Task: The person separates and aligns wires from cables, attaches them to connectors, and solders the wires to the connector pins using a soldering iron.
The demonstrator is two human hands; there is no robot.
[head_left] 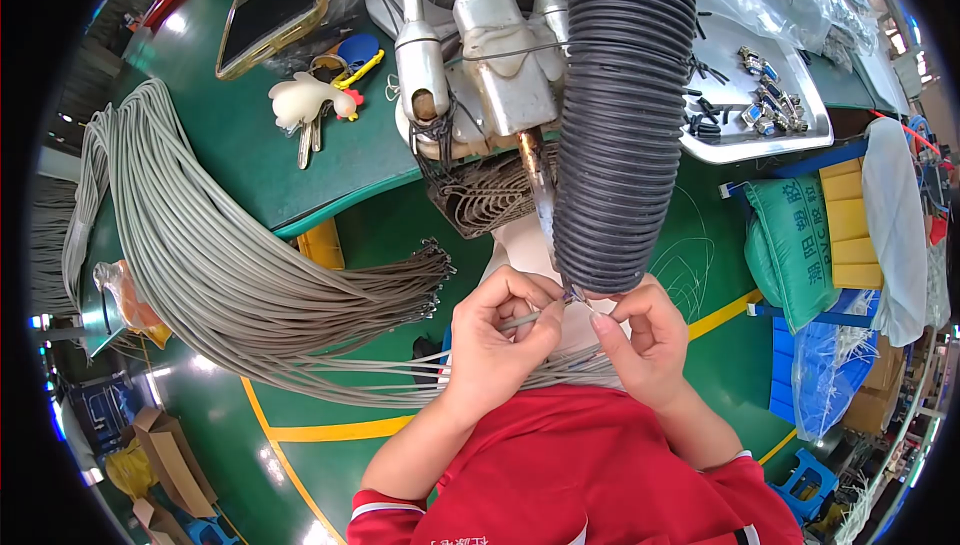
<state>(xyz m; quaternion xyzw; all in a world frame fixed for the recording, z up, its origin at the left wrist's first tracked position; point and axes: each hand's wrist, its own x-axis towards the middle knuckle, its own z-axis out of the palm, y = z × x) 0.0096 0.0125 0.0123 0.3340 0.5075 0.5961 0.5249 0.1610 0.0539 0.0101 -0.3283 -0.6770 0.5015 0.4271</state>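
Note:
My left hand is closed round a grey cable, with thumb and forefinger pinching close to its end. Just to the right, my right hand is closed too, its fingertips partly behind the hose; what they pinch is too small to make out. Both sets of fingertips meet just below the tip of a fixed soldering iron, which points down toward me. A thick bundle of grey cables hangs off the table on the left, and several loose cables run from it across my lap.
A black corrugated hose comes down over my hands. On the green table lie a phone and keys with a chicken charm. A metal tray at right holds connectors. Beyond stands a green sack.

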